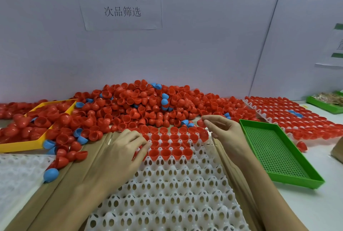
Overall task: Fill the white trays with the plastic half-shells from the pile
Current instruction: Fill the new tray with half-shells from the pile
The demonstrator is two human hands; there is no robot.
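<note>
A head-worn camera looks down at a worktop (315, 203) set against a pale wall. Across the middle of the frame lies a big pile of red half-shells (141, 104), with a few blue half-shells (164, 99) mixed in. Below it, at centre and running to the bottom edge, sits a white tray (167, 193) of round pockets; its top three rows hold red shells set open side up, and the pockets lower down are bare.

The left hand (120, 152) rests palm down on the tray's upper left corner, fingers curled around red shells that peek out beneath them. The right hand (224, 128), right of centre, is raised above the tray's upper right corner; its thumb and forefinger pinch a single red half-shell (201, 123).

A filled white tray (289, 117) lies at upper right. A green perforated tray (274, 156) sits just beside the right hand. A yellow tray (20, 146) holding red shells is at left. A paper sign (118, 0) with Chinese characters hangs on the wall at top.
</note>
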